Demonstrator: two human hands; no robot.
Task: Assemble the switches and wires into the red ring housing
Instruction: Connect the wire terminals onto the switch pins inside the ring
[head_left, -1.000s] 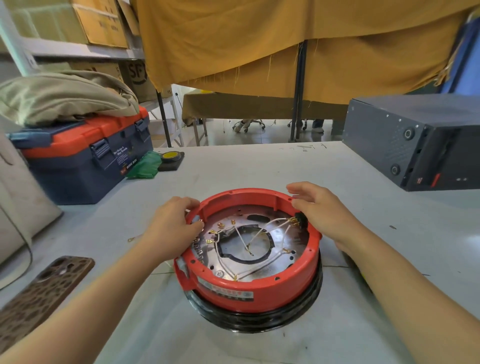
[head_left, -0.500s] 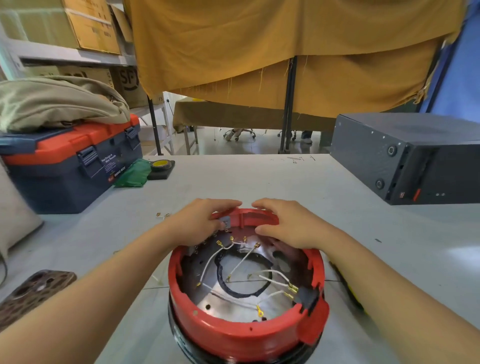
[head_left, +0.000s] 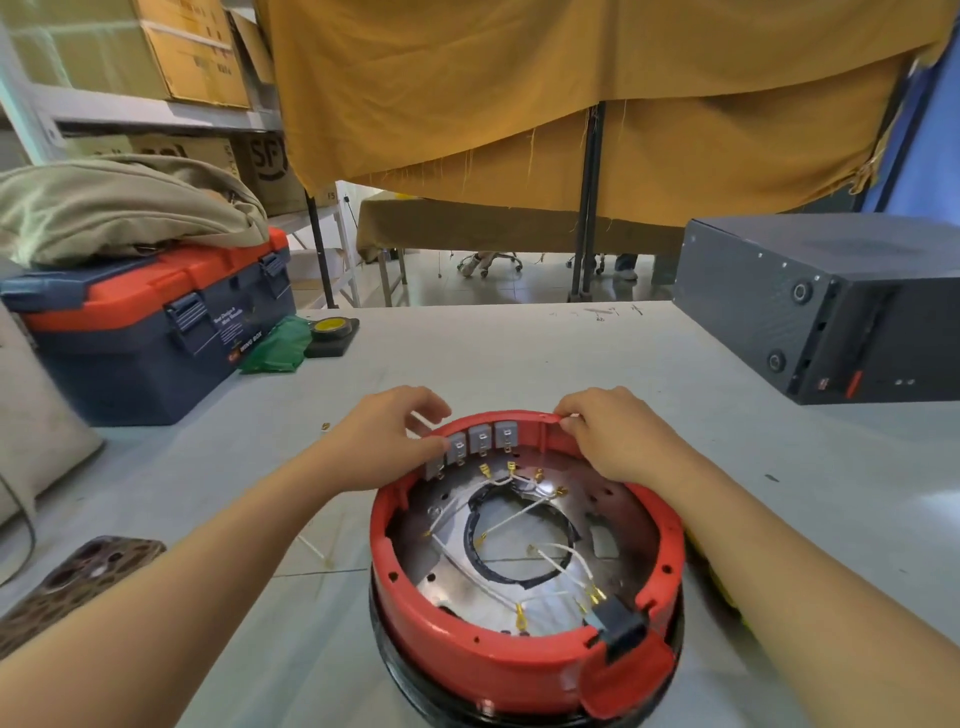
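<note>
The red ring housing (head_left: 498, 660) stands on a black base on the table in front of me. Several grey switches (head_left: 480, 440) sit in a row inside its far wall. White wires (head_left: 558, 556) with gold terminals lie loose on the metal plate inside. A black connector (head_left: 615, 626) sits at the near right rim. My left hand (head_left: 384, 441) grips the far left rim beside the leftmost switch. My right hand (head_left: 613, 434) pinches the far right rim.
A blue and red toolbox (head_left: 150, 322) with a beige cloth on it stands at the left. Green cloth and a tape roll (head_left: 330, 328) lie beside it. A dark metal box (head_left: 831, 306) stands at the right. A patterned phone (head_left: 78, 582) lies near left.
The housing has been turned and now lies closer to me, so the switches face me on the far wall. Both hands have moved from the sides to the far rim.
</note>
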